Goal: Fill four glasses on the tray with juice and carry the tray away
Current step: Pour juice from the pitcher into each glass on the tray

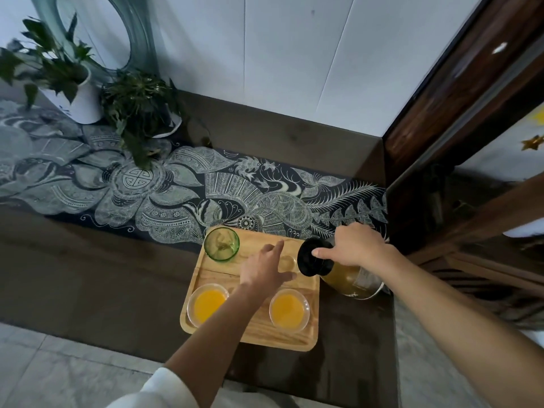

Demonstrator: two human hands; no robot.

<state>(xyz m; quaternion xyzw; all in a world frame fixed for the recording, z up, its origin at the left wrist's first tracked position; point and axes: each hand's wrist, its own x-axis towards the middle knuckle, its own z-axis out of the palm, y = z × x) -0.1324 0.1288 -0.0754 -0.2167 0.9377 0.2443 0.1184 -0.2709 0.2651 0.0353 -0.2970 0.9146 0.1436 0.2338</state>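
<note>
Fingers (273, 249) of the left hand (263, 269) are stretched out and a little spread above the far half of the wooden tray (256, 334). They close on nothing, and I cannot tell whether the thumb touches the small clear glass (287, 262) just beside it. The right hand (357, 245) grips the juice jug (347, 278) near its neck, with the fingers curled round it and one finger laid on the black lid (309, 260). The jug is at the right edge of the tray and seems to lean with its lid toward the small clear glass. Dark yellow juice is inside it, but no stream is visible.

On the near half of the tray stand two glasses that already hold orange juice, the near left glass (208, 304) and the near right glass (289, 310). I judge these two as finished. At the far left corner of the tray stands the green glass (221, 244); no orange shows in it, so it seems empty. The small clear glass at the far right also looks empty, though the left hand covers part of it.

About half of the filling seems done. What is left is to fill the small clear glass and the green glass, to set the jug down off the tray, and to carry the tray away. Beyond the tray lies a patterned cloth (176, 195), and potted plants (73, 83) stand well to its far left.
</note>
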